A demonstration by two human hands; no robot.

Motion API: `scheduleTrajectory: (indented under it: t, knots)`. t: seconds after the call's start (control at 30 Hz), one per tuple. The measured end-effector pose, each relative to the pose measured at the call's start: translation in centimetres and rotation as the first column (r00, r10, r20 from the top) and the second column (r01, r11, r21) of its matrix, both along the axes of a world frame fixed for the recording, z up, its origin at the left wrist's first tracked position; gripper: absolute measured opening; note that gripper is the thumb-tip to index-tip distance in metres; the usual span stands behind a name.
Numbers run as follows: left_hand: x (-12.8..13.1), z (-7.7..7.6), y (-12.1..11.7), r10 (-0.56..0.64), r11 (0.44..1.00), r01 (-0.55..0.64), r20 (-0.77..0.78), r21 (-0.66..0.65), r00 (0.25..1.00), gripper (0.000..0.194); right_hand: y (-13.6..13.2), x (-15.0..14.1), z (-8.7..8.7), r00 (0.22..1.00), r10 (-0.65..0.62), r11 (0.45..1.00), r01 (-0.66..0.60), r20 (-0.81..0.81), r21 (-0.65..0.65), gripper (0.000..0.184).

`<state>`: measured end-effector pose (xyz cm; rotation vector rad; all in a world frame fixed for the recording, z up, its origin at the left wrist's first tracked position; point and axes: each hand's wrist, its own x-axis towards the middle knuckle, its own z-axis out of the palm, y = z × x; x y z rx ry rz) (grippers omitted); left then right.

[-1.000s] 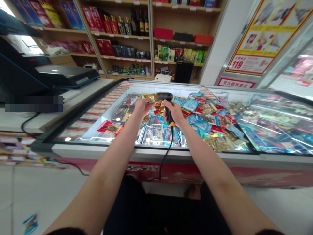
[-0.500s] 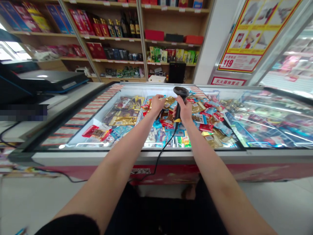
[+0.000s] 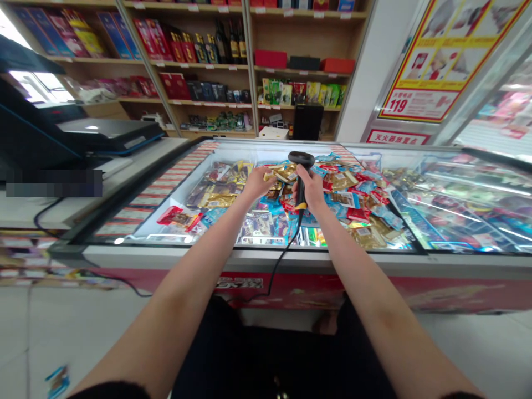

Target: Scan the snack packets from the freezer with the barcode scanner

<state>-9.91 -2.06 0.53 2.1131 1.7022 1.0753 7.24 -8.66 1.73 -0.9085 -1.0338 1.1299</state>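
Note:
My right hand (image 3: 312, 189) is wrapped round the handle of a black barcode scanner (image 3: 301, 160), whose head points up and away over the freezer. A black cable runs down from the handle's yellow-marked end. To its left, my left hand (image 3: 258, 184) has its fingers bent and closed on the edge of a gold packet (image 3: 286, 172), just left of the scanner. Under both hands lies a heap of red, blue and gold wrapped packets (image 3: 347, 180) on the glass-topped chest freezer (image 3: 166, 256).
A flat black device (image 3: 110, 133) stands on the counter at the left. Behind the freezer are shelves with bottles (image 3: 235, 47) and boxes. The scanner cable (image 3: 274, 271) hangs over the freezer's front. On the floor at lower left lies a blue packet (image 3: 58, 381).
My left hand has shifted slightly left and down, its fingers now at a gold packet. The scanner has moved a little left in my right hand. The view has turned slightly left.

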Motion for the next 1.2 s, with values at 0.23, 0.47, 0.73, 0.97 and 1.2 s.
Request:
scheduleTrajectory:
  t: [0.23, 0.47, 0.73, 0.97, 1.2]
  knots:
    - [-8.2, 0.8, -2.0, -0.089, 0.969, 0.043, -0.181, -0.242, 0.979, 0.058, -0.7, -3.5, 0.2, 0.994, 0.090, 0.996, -0.090, 0.068, -0.003, 0.042]
    - [-15.0, 1.6, -3.5, -0.089, 0.890, -0.147, -0.481, -0.432, 0.872, 0.081, -0.3, -7.4, -0.2, 0.971, 0.174, 0.984, -0.177, 0.163, 0.004, 0.042]
    - [-15.8, -0.8, -0.8, 0.202, 0.903, -0.287, -0.274, -0.320, 0.940, 0.049, 0.5, -10.7, -0.5, 0.938, 0.270, 0.963, -0.268, 0.216, -0.037, 0.039]
    - [-13.9, -1.7, 1.3, 0.378, 0.911, -0.336, 0.157, -0.238, 0.912, 0.039, 1.1, -12.0, -1.0, 0.924, 0.304, 0.952, -0.288, 0.232, -0.100, 0.042]
    - [-13.6, -1.3, 2.5, 0.430, 0.903, -0.300, 0.624, -0.308, 0.653, 0.020, 0.7, -11.8, -0.5, 0.927, 0.351, 0.926, -0.321, 0.135, -0.201, 0.039]
